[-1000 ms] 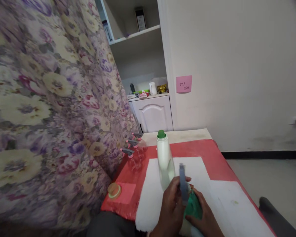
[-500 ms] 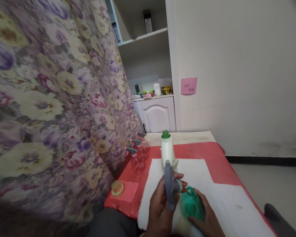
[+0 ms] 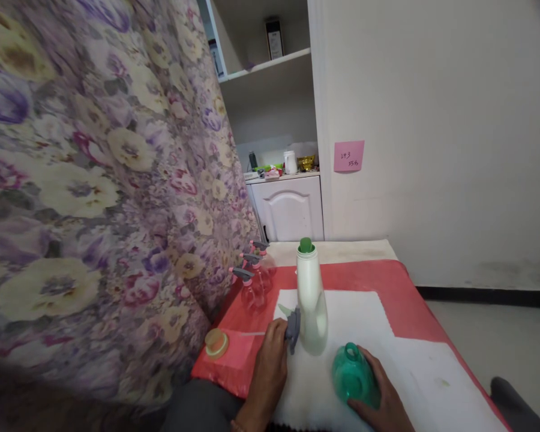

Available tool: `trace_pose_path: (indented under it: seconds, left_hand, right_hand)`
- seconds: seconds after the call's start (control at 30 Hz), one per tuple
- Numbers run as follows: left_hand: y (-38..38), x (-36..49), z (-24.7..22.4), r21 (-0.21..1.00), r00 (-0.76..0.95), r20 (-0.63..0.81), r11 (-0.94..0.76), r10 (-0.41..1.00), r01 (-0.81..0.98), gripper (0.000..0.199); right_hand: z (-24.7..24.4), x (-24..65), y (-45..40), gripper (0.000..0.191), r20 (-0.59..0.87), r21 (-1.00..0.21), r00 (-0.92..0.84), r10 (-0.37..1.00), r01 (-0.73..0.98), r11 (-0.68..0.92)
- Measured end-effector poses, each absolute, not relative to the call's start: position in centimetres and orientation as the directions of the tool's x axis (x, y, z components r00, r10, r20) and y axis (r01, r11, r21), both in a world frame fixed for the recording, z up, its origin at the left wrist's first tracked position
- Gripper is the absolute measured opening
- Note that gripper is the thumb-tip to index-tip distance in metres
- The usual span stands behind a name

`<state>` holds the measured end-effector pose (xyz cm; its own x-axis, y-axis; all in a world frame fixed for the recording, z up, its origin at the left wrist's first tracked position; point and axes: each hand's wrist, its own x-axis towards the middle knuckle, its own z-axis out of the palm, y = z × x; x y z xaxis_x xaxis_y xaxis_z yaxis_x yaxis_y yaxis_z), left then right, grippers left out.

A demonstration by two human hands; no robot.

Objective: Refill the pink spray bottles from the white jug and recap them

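Note:
My left hand point(image 3: 270, 360) is closed around a grey spray nozzle point(image 3: 293, 330), whose thin pale tube point(image 3: 252, 333) points left. Fingers of my right hand point(image 3: 380, 393) wrap the right side of a translucent green bottle point(image 3: 353, 375) with an uncovered neck. Between and beyond my hands stands a tall pale-green jug point(image 3: 310, 294), its mouth uncapped and something green point(image 3: 305, 245) showing in it.
Several clear spray bottles point(image 3: 252, 294) with grey and pink heads stand at the table's left edge. A yellowish cap point(image 3: 216, 343) sits on pink paper at the near left. White sheets point(image 3: 414, 372) cover part of the red cloth point(image 3: 364, 273). A floral curtain point(image 3: 117, 210) hangs on the left.
My left hand has moved left with the spray nozzle, away from the green bottle's neck. The nozzle has turned so its tube shows. My right hand still holds the bottle.

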<state>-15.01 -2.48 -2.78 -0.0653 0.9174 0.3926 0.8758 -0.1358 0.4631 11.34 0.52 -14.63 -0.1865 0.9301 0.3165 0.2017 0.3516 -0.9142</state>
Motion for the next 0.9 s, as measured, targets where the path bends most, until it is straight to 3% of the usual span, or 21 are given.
trace_pose_path:
  seconds: [0.2, 0.47, 0.63, 0.8, 0.9]
  left_hand:
    - [-1.5, -17.6, -6.9, 0.397, -0.105, 0.295, -0.022, 0.950, 0.917, 0.062]
    - [0.2, -19.6, -10.4, 0.299, -0.078, 0.263, -0.004, 0.962, 0.954, 0.051]
    - [0.6, -20.6, -12.9, 0.262, -0.063, 0.297, -0.018, 0.953, 0.965, 0.055]
    - [1.1, -21.5, -14.3, 0.240, -0.074, 0.362, -0.016, 0.929, 0.971, 0.054]
    - [1.6, -22.0, -14.5, 0.237, -0.061, 0.389, -0.036, 0.919, 0.971, 0.053]
  right_hand:
    - [-15.1, 11.1, 0.4, 0.075, 0.321, -0.909, -0.160, 0.933, 0.226, 0.351]
    - [-15.2, 11.3, 0.4, 0.075, 0.322, -0.906, -0.138, 0.937, 0.241, 0.347]
    - [-15.2, 11.6, 0.4, 0.078, 0.301, -0.885, -0.229, 0.926, 0.294, 0.361]
    - [-15.3, 10.8, 0.4, 0.099, 0.260, -0.894, -0.213, 0.942, 0.317, 0.318]
    - [-15.2, 10.5, 0.6, 0.096, 0.248, -0.893, -0.224, 0.943, 0.325, 0.312]
